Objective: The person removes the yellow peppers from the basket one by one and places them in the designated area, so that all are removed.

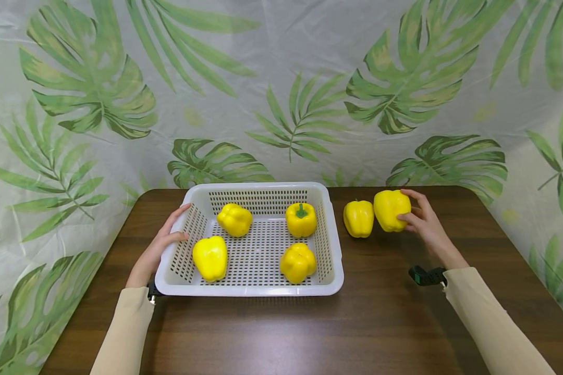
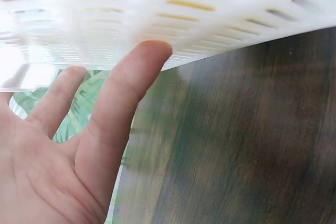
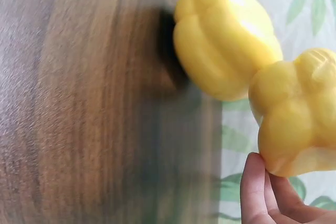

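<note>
My right hand [image 1: 424, 219] pinches a yellow bell pepper [image 1: 391, 210] at its right side, fingers behind and thumb in front. In the right wrist view, the fingertips meet the lower side of this lobed pepper [image 3: 299, 114]. Just left of it, another yellow bell pepper [image 1: 358, 219] rests on the table. My left hand [image 1: 161, 247], fingers fairly straight, is at the left side of a white slotted basket [image 1: 248, 290]. The left wrist view shows its thumb [image 2: 118, 108] extended up to the basket wall [image 2: 131, 24]. Several yellow bell peppers [image 1: 234, 220] lie spread inside the basket.
The dark wooden table [image 1: 281, 338] carries the basket and the loose pepper. Behind it hangs a leaf-patterned cloth [image 1: 300, 41]. A black band [image 1: 427, 276] is on my right wrist, below a beige sleeve [image 1: 492, 323].
</note>
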### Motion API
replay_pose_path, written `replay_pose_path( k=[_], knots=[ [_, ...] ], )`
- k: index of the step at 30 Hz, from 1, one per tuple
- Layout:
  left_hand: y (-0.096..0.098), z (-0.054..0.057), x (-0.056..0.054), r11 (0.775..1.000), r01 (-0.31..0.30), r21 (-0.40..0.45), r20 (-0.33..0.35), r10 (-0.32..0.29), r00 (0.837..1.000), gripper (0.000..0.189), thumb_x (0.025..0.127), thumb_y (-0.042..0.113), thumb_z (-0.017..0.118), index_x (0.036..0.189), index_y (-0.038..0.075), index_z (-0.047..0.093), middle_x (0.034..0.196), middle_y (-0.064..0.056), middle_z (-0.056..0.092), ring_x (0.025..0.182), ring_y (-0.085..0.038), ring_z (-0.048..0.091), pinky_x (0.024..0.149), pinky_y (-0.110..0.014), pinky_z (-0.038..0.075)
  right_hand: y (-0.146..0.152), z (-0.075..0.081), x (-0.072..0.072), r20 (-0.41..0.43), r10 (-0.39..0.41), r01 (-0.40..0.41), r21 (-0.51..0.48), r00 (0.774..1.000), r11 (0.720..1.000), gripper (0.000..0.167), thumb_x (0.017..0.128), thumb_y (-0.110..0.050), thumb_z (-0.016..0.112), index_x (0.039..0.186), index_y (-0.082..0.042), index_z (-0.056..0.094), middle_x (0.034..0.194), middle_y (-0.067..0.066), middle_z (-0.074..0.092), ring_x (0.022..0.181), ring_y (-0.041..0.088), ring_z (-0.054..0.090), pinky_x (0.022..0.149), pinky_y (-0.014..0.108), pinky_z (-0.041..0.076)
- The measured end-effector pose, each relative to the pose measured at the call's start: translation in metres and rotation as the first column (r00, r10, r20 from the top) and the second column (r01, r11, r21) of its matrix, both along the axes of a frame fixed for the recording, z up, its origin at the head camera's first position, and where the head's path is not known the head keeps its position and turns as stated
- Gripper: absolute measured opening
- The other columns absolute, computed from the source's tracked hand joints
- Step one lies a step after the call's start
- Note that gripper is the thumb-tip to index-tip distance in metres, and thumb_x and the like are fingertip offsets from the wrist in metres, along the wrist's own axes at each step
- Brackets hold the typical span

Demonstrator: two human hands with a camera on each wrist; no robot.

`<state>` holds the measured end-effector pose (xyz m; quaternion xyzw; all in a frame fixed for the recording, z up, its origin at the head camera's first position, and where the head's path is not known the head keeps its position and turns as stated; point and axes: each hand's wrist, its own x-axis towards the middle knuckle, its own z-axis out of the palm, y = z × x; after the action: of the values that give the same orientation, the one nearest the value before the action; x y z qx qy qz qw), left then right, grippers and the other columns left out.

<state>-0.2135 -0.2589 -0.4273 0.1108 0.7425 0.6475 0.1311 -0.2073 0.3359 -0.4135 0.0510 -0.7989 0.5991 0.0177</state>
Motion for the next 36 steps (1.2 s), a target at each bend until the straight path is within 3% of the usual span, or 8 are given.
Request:
replay_pose_path(
  k=[12,24,32,36],
  knots=[
    [0.0,-0.001,0.001,1.0,-0.004,0.0,0.005,0.004,1.0,0.071,0.093,0.007,0.042,0.153,0.033,0.014,0.156,-0.014,0.006,0.128,-0.049,0.027,0.083,-0.06,0.045,0.009,-0.023,-0.004,0.057,-0.014,0.013,0.03,0.998,0.999,0.06,0.099,-0.018,0.051,0.151,-0.02,0.021,0.147,0.027,0.015,0.107,0.01,0.042,0.074,0.02,0.049],
    [0.002,0.0,0.0,1.0,-0.016,-0.005,0.003,0.016,1.0,0.071,0.093,0.007,0.043,0.153,0.033,0.015,0.156,-0.013,0.006,0.128,-0.049,0.028,0.083,-0.059,0.046,0.011,-0.033,-0.004,0.097,-0.036,0.03,0.06,0.995,0.998,0.063,0.098,-0.021,0.053,0.15,-0.014,0.019,0.15,0.027,0.011,0.108,0.015,0.041,0.076,0.017,0.045],
    [0.001,-0.002,-0.002,1.0,-0.012,-0.002,0.005,0.012,1.0,0.071,0.092,0.007,0.043,0.153,0.033,0.015,0.156,-0.013,0.007,0.128,-0.049,0.029,0.082,-0.058,0.047,0.012,-0.035,-0.005,0.088,-0.038,0.033,0.058,0.995,0.998,0.061,0.099,-0.021,0.051,0.15,-0.014,0.019,0.15,0.03,0.012,0.124,0.041,0.03,0.076,0.016,0.046],
    [0.001,-0.002,-0.001,1.0,-0.014,-0.004,0.011,0.014,1.0,0.071,0.093,0.008,0.043,0.152,0.034,0.015,0.156,-0.012,0.006,0.128,-0.049,0.028,0.082,-0.059,0.047,0.012,-0.035,-0.005,0.084,-0.033,0.029,0.048,0.996,0.998,0.061,0.099,-0.022,0.051,0.151,-0.015,0.02,0.149,0.031,0.012,0.125,0.044,0.028,0.076,0.017,0.047]
  ],
)
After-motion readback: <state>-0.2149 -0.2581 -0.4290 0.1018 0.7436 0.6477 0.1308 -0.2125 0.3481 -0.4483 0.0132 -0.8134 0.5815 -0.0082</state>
